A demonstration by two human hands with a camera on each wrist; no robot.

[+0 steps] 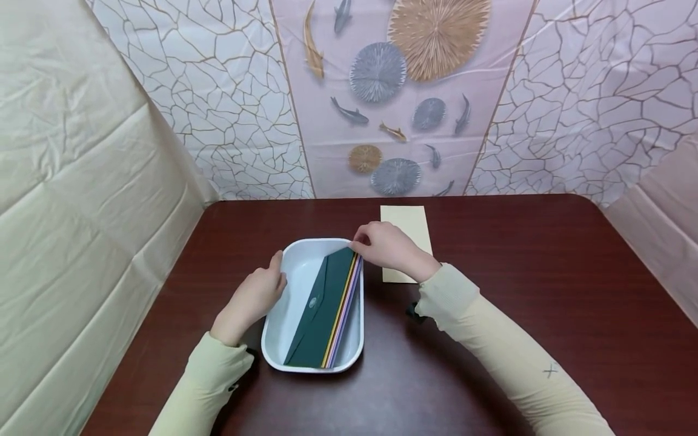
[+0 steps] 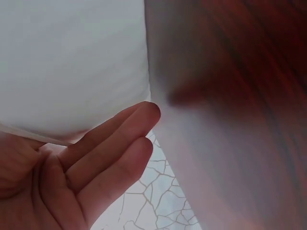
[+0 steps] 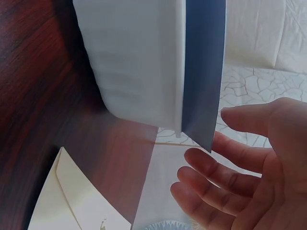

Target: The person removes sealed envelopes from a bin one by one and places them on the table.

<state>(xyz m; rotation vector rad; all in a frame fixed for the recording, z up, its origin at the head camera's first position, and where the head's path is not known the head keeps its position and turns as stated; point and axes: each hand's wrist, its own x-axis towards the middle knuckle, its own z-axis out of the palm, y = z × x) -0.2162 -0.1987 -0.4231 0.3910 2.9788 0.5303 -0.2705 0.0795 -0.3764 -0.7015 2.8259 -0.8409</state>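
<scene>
A white plastic tray stands on the table, holding a slanted stack of envelopes with a dark green envelope uppermost. Yellow, pink and purple edges show along the stack's right side. My left hand holds the tray's left rim; in the left wrist view, its fingers lie along the outer wall. At the stack's far right corner, my right hand pinches the envelopes between thumb and index finger. The right wrist view shows a dark blue envelope on that side, hiding the index fingertip.
A cream envelope lies flat on the dark red-brown table, right of the tray and partly under the right forearm. Behind the table hangs a patterned cloth. A pale cloth slopes down along the left.
</scene>
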